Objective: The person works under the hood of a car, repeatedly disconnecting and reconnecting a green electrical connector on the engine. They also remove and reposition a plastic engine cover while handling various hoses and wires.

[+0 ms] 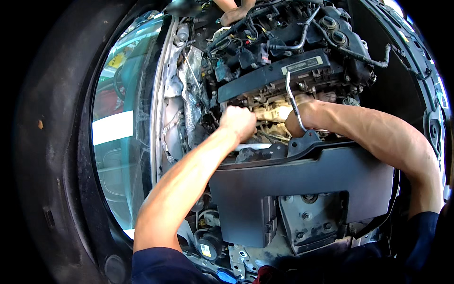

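Reaching with curled left hand [238, 122] and half-hidden right hand [309, 112], cannot tell grips, beside exhaust manifold [274, 112] lying left-to-right in engine bay [395, 90].

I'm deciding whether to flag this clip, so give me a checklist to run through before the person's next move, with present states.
1. Left hand in view: ok, curled near the long black engine cover.
2. Left hand's hold visible: cannot tell what it grips, if anything.
3. Right hand fully visible: not ok, its fingertips are hidden.
4. Bent metal rod free of the right hand: cannot tell; it crosses in front.
5. Other person's hand apart from both: ok, at the top edge.
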### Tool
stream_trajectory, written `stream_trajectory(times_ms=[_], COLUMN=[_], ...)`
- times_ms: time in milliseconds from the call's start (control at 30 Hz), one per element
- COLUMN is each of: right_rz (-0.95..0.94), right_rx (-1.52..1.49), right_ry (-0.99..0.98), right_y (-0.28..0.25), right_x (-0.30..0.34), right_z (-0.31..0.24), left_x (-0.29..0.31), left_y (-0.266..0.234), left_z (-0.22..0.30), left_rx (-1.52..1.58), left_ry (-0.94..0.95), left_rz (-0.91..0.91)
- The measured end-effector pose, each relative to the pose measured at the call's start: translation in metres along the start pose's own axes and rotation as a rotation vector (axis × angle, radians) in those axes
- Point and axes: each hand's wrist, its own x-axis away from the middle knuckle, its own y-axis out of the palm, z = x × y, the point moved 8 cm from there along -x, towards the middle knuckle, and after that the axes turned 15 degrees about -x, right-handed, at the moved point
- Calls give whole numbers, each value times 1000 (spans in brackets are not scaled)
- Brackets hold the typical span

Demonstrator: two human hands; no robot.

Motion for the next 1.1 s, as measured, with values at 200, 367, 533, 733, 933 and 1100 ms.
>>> stream_trajectory(times_ms=[200, 367, 533, 733, 933, 1100], right_rz=[-53, -124, -206, -253, -195, -130], right_rx=[250, 462, 417, 462, 538, 440], right_ry=[-132, -66, -221, -166, -249, -285], right_y=[8, 19, 29, 31, 29, 28], right_x=[-2, -14, -12, -10, -15, -15], right_z=[-13, -7, -8, -12, -18, -27], left_x=[15, 11, 10, 4, 8, 21], left_y=[11, 6, 25, 16, 25, 39], left_z=[-26, -25, -33, 28, 41, -9], left_rx=[-148, -118, 258, 624, 784, 931], left_ry=[162, 82, -235, 208, 179, -130], left_rz=[300, 169, -125, -213, -566, -341])
